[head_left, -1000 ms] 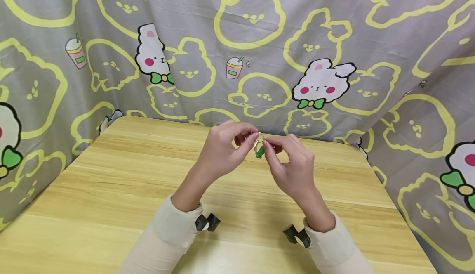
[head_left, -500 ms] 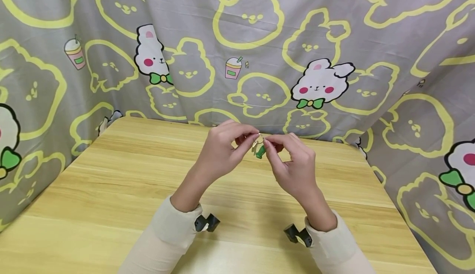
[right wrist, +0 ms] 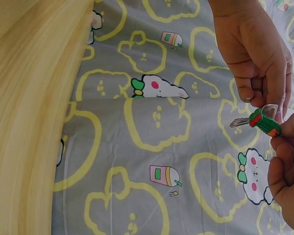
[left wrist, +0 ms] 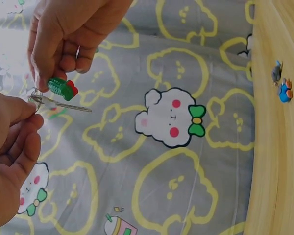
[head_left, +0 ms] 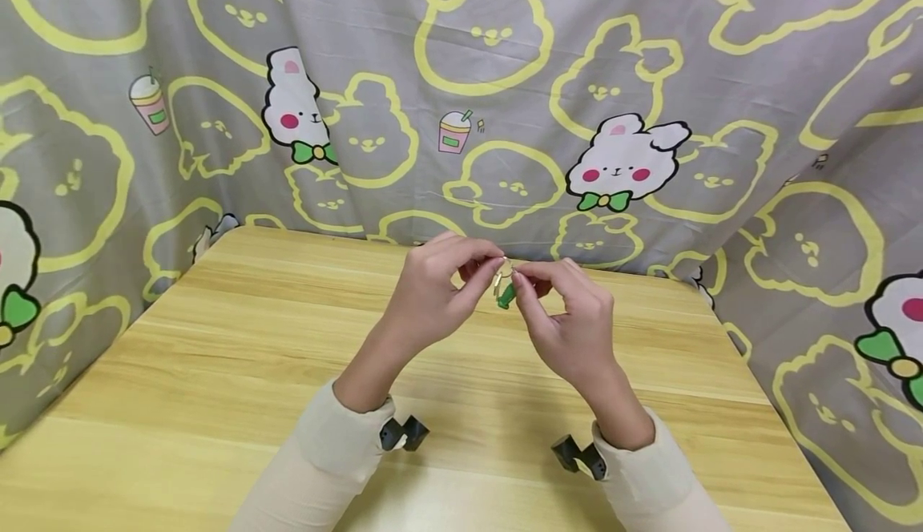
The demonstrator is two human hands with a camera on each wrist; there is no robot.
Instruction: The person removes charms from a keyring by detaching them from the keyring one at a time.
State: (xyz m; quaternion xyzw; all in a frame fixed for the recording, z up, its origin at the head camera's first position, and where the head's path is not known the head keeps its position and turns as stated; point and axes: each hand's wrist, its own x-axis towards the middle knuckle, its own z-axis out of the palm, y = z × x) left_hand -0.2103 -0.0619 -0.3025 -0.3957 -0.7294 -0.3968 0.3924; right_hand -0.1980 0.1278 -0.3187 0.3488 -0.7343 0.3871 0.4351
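Just over the far part of the wooden table, my left hand (head_left: 436,288) and my right hand (head_left: 573,316) meet at a small metal key ring (left wrist: 36,100). Thumb and fingertips of the left hand pinch one side of the ring; those of the right hand pinch the other side, beside the charm. From the ring hang metal keys (right wrist: 240,122) and a green textured charm (right wrist: 267,125) with red and orange parts. In the left wrist view, a key (left wrist: 73,106) sticks out past the charm. Fingertips hide part of the ring.
A pale wooden table (head_left: 288,340) lies under the hands. Grey curtains (head_left: 389,27) with yellow cartoon outlines surround its back and sides. In the left wrist view, a small blue-and-red figure (left wrist: 285,91) and a dark grey one (left wrist: 276,72) are on the table.
Both hands stay nearly in place with the same pinch. The ring, keys and charm shift and turn slightly between the fingertips.
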